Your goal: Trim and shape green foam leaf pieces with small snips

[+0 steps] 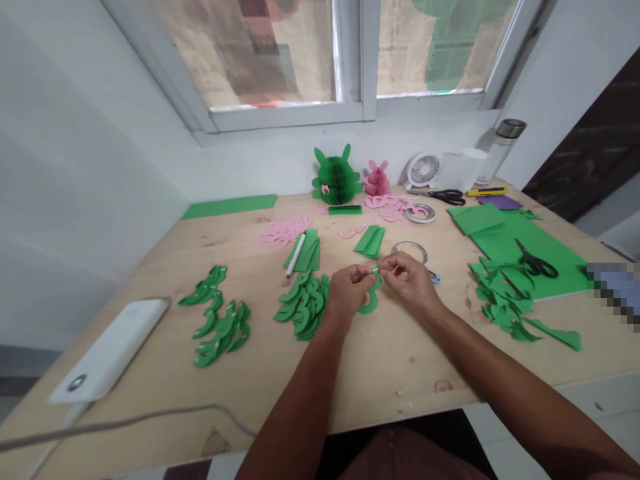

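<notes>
My left hand pinches a curvy green paper cut-out just above the table. At its upper end, where a small white strip shows, the fingertips of my right hand are closed on it too. Beside my left wrist lies a pile of curved green paper pieces. Farther left are more green pieces with white marks on them. Behind my hands rest a roll of tape, partly hidden, and folded green paper. A blue-edged item peeks out beyond my right hand.
A white pen lies on green strips. Pink cut-outs, green and pink paper figures, a small fan and a bottle stand toward the wall. Scissors and green scraps are right; a white power bank left.
</notes>
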`<state>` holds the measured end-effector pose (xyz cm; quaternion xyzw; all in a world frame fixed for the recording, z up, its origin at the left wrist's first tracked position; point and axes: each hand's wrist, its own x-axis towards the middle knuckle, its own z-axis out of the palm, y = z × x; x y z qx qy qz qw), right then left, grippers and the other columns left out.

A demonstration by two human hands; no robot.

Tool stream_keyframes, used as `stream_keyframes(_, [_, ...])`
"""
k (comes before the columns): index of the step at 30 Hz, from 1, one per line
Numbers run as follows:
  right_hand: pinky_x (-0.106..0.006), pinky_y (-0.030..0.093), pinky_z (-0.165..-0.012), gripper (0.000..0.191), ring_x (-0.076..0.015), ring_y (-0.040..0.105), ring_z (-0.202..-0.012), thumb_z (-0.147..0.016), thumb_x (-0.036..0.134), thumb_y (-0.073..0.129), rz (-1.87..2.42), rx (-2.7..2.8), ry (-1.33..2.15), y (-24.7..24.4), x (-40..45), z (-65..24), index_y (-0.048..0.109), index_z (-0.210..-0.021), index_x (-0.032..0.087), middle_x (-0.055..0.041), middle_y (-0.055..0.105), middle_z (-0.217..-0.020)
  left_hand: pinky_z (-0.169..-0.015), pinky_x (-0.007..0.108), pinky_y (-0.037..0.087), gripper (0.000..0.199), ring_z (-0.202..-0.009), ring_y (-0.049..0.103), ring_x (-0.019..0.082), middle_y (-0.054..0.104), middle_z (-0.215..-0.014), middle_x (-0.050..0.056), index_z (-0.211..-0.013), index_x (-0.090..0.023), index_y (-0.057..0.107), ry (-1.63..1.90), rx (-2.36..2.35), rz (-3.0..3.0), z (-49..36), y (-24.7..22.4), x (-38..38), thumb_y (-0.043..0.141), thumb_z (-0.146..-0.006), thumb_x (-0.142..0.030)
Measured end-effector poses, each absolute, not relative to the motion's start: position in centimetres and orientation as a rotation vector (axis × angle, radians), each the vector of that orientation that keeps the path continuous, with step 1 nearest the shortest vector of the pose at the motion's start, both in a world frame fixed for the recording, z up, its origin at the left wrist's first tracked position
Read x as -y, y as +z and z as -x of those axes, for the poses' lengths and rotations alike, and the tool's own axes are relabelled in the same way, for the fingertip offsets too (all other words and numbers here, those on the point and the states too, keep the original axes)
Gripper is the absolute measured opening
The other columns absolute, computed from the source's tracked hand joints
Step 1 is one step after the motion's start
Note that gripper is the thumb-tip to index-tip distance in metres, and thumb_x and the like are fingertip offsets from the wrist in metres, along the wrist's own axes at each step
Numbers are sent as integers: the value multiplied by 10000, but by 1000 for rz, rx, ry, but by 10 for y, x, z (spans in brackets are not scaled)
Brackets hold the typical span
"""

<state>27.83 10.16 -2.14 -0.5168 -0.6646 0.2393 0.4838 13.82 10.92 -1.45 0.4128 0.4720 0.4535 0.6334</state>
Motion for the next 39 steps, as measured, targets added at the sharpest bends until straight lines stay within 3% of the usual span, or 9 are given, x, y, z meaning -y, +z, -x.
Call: stream_keyframes(39, [-225, 388, -511, 74, -111, 493, -544, -714, 232, 561, 1311, 1518, 729, -26, -104, -277, 595, -730, 168, 3, 577, -610, -342, 163, 224, 134, -323, 314, 11, 482, -476, -63, -634, -124, 622, 1051, -1081, -998, -139, -15, -107, 669, -575, -235])
